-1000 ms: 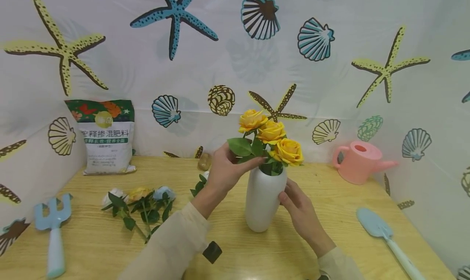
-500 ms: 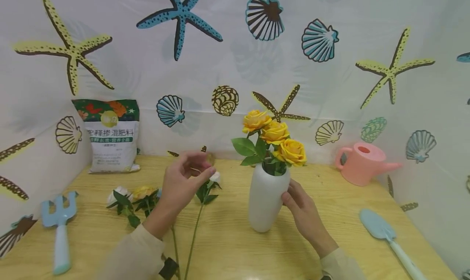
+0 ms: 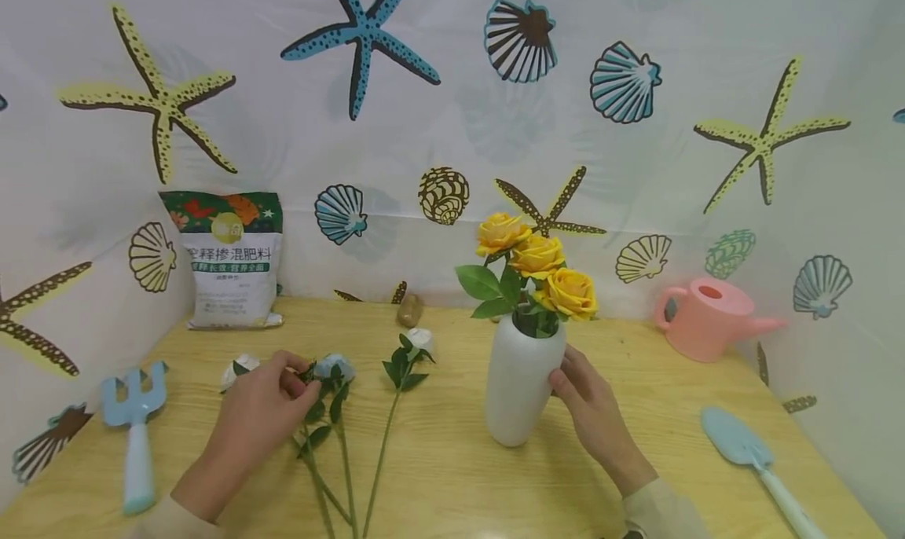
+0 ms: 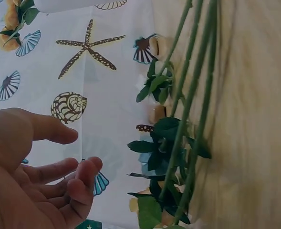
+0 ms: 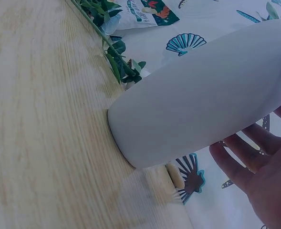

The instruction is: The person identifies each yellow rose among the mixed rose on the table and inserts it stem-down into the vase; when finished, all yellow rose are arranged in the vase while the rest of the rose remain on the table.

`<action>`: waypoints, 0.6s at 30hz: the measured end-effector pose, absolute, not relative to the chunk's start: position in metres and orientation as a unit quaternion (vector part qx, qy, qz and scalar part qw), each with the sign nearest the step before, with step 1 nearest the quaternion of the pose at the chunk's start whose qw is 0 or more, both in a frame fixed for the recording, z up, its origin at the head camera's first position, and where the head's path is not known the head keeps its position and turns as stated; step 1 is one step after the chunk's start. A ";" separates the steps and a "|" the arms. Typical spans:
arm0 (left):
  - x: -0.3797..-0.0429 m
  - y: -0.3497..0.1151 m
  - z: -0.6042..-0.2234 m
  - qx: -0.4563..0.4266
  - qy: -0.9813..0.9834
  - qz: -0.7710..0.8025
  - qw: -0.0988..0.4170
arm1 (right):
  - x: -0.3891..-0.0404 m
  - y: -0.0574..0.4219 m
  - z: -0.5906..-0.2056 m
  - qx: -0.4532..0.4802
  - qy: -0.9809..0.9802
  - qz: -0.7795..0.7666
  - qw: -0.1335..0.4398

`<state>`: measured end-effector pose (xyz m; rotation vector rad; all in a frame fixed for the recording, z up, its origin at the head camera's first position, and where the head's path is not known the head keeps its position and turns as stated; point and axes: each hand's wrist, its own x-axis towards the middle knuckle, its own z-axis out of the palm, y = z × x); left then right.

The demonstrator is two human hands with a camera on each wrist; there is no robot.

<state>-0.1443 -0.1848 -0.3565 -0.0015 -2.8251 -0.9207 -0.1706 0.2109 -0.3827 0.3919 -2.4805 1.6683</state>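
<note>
A white vase [image 3: 523, 382] with three yellow roses [image 3: 539, 256] stands on the table, leaning slightly in the head view. My right hand [image 3: 594, 409] holds its right side, thumb toward me and fingers behind; the right wrist view shows those fingers [image 5: 243, 157] along the vase's wall. On the left, my left hand [image 3: 258, 417] is over the lying flowers, near a blue rose [image 3: 334, 364] and a white rose [image 3: 240, 370]. Its thumb and fingers are apart with nothing between them in the left wrist view. The hand hides part of the flowers. Another white rose [image 3: 420, 341] lies nearer the vase.
A blue hand fork [image 3: 134, 429] lies at the left and a blue trowel [image 3: 749, 452] at the right. At the back are a fertilizer bag [image 3: 233, 268], a brown stone-like object [image 3: 409, 311] and a pink watering can [image 3: 710, 319]. A patterned sheet hangs behind.
My left hand has let go of the yellow roses at the vase mouth and moved left and down to the lying flowers. My right hand has stayed on the vase. The head view has shifted slightly.
</note>
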 end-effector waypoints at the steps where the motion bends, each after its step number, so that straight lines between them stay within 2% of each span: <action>1: -0.144 -0.187 -0.361 0.005 -0.952 -0.299 0.069 | -0.170 0.211 -0.383 0.130 -0.821 0.551 0.064; 6: -0.143 -0.188 -0.380 0.022 -0.961 -0.276 0.021 | -0.170 0.212 -0.383 0.127 -0.821 0.554 0.058; 18: -0.146 -0.184 -0.394 0.026 -0.965 -0.261 0.019 | -0.169 0.209 -0.380 0.126 -0.824 0.549 0.062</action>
